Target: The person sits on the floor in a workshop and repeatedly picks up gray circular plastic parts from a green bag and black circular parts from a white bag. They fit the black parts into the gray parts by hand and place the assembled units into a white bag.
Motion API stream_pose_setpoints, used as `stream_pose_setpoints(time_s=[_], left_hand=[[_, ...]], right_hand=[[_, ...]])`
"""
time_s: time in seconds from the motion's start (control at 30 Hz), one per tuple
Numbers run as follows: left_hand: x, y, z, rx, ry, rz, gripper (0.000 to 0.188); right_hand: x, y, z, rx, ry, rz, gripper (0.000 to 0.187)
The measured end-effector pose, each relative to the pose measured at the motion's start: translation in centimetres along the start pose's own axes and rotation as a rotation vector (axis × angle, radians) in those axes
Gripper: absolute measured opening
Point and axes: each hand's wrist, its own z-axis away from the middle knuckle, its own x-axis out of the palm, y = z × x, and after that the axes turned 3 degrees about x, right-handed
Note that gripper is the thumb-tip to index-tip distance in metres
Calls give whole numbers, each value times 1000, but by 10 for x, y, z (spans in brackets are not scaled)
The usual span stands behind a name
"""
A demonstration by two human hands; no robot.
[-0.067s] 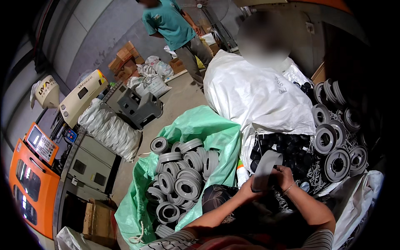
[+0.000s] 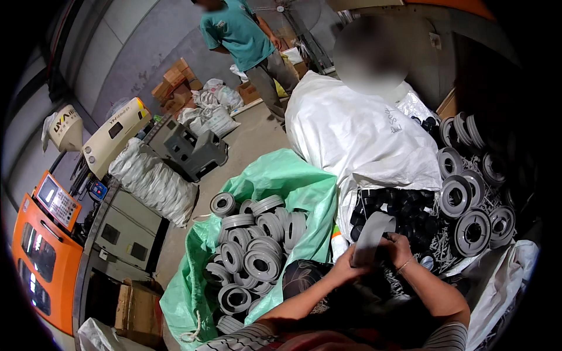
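A grey plastic wheel rim (image 2: 370, 237) is held on edge in front of me, its broad outer band turned toward the left. My left hand (image 2: 349, 267) is closed on its lower left side. At the rim's open right side is my right hand (image 2: 398, 250), fingers curled; whatever they grip is hidden. Just beyond both hands, black plastic caps (image 2: 404, 213) spill from the mouth of a big white sack (image 2: 363, 126). To the left, a green sack (image 2: 287, 167) stands open, filled with grey rims (image 2: 263, 263) like the held one.
More grey rims (image 2: 473, 231) lie at the right among thin grey plastic sticks (image 2: 442, 248). A white sack (image 2: 509, 281) edges the near right. Far left stand an orange machine (image 2: 52, 257) and a grey step stool (image 2: 196, 152). A person (image 2: 240, 38) in teal stands at the back.
The held rim has turned slightly, showing more of its lit outer band. Both hands stay in nearly the same place.
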Motion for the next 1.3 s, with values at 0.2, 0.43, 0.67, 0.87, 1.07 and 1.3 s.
stream_pose_setpoints(time_s=[0.2, 0.43, 0.67, 0.87, 1.07, 1.3], left_hand=[[-52, 28, -17, 282, 216, 888, 71], [-46, 20, -9, 80, 248, 892, 63], [-26, -6, -7, -264, -56, 230, 46], [-20, -8, 1, -306, -48, 156, 48], [-16, 2, 6, -158, -168, 154, 48], [0, 17, 6, 48, -155, 217, 62]], right_hand=[[4, -51, 15, 110, 13, -277, 35], [6, -61, 22, 258, 41, -337, 40], [12, -81, 27, -200, 97, 460, 61], [15, -84, 44, -243, 7, 634, 72], [12, -65, 36, -123, 111, 432, 64], [1, -49, 31, -307, 121, 564, 75]])
